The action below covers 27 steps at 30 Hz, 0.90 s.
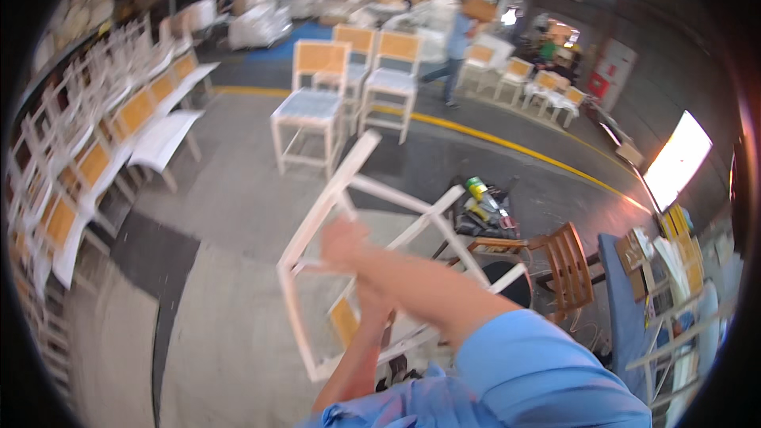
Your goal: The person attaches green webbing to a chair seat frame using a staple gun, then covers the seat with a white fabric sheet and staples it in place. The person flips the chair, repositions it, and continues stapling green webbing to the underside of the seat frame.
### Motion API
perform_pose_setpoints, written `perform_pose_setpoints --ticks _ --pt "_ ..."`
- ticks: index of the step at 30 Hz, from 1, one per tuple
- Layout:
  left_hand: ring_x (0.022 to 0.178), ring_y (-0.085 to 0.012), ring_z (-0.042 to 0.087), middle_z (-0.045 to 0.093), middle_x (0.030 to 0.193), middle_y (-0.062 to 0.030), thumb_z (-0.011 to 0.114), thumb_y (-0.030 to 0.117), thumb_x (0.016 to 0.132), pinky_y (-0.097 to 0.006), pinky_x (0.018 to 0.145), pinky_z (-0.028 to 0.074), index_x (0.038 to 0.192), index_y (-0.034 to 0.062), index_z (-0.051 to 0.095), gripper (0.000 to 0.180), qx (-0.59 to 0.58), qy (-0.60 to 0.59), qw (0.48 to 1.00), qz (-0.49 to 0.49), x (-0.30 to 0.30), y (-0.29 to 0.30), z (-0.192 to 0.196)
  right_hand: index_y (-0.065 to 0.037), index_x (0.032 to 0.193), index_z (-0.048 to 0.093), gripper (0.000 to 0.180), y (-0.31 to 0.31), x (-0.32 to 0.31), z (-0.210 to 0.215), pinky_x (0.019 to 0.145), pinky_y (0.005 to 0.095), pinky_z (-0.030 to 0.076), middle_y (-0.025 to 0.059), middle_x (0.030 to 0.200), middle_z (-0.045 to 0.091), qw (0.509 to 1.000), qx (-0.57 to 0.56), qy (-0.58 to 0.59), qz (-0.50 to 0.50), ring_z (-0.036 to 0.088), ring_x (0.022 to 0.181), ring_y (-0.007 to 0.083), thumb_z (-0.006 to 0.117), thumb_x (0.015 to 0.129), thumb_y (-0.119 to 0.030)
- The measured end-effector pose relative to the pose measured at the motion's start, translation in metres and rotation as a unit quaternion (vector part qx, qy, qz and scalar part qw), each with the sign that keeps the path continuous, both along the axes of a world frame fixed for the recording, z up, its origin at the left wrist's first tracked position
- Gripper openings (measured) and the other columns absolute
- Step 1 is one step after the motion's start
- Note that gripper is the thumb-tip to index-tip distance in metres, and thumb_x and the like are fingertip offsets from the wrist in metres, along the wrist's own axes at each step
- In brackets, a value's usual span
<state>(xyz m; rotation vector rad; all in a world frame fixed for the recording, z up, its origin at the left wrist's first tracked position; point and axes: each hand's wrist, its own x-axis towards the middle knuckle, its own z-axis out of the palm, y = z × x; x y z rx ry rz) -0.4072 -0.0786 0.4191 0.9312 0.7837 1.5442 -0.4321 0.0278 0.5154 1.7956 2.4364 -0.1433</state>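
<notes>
A pale wooden chair (300,226) is tipped over in front of me, its legs pointing up and away. Part of its tan backrest panel (343,320) shows low down, beside my left forearm. My right hand (345,242) reaches across to the chair's left side and looks closed around a rail there, though motion blurs it. Below it, my left hand (376,299) is at the middle of the frame. The right forearm covers most of its fingers, so its grip is hidden. A small dark thing by the left wrist is too unclear to name.
Several finished-looking chairs (313,107) stand ahead. Rows of stacked chairs (95,162) line the left. At right are a brown wooden chair (567,267), a pile of tools and bottles (485,208) and a blue-covered bench (620,285). A person (457,43) carrying a box walks beyond the yellow line.
</notes>
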Motion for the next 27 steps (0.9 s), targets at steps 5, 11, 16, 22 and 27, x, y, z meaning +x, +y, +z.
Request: perform_pose_setpoints --ticks 5,11,16,22,27 --pt "0.114 -0.0474 0.066 0.062 0.128 -0.0345 0.066 0.020 0.089 -0.051 0.101 0.051 0.155 -0.0039 0.035 0.077 -0.157 0.217 0.962 0.059 -0.001 -0.018 0.023 0.005 0.140 0.043 0.074 0.032 0.048 0.004 0.070 0.0471 0.063 0.0269 0.123 0.062 0.903 -0.198 0.263 -0.276 0.070 0.101 0.0349 0.084 0.086 -0.026" --pt "0.115 -0.0413 0.069 0.070 0.122 -0.0288 0.064 0.027 0.098 -0.047 0.098 0.054 0.157 -0.0009 0.039 0.071 -0.074 0.239 0.965 -0.082 -0.029 -0.038 0.028 -0.004 0.146 0.040 0.061 0.016 0.075 -0.031 0.052 0.0428 0.055 0.0140 0.099 0.062 0.851 -0.191 0.365 -0.327 0.063 0.067 0.0243 0.074 0.095 -0.012" --pt "0.117 -0.0267 0.068 0.071 0.130 -0.0168 0.072 0.041 0.100 -0.038 0.096 0.055 0.150 0.0072 0.055 0.063 -0.272 0.419 0.857 0.127 -0.221 -0.039 -0.050 -0.011 0.145 0.043 0.055 -0.018 0.109 -0.005 0.047 0.0409 0.052 0.0106 0.091 0.059 0.811 -0.231 0.427 -0.326 0.059 0.060 0.0194 0.071 0.098 -0.012" --pt "0.112 -0.0443 0.068 0.068 0.128 -0.0248 0.046 0.083 0.095 -0.058 0.101 0.051 0.156 0.0018 0.044 0.102 -0.346 -0.246 0.895 -0.133 -0.296 -0.075 -0.136 -0.009 0.146 0.046 0.052 -0.021 0.090 0.036 0.049 0.0373 0.051 0.0072 0.089 0.058 0.763 -0.287 0.531 -0.230 0.057 0.057 0.0172 0.069 0.098 -0.010" --pt "0.083 -0.0398 0.071 0.069 0.105 -0.0211 0.048 0.080 0.095 -0.055 0.080 0.060 0.147 0.0012 0.050 0.095 -0.221 -0.253 0.935 -0.111 -0.278 -0.038 -0.111 -0.006 0.142 0.054 0.047 -0.012 0.113 0.069 0.048 0.0329 0.047 0.0051 0.082 0.058 0.763 -0.210 0.563 -0.239 0.057 0.057 0.0132 0.070 0.098 -0.010"
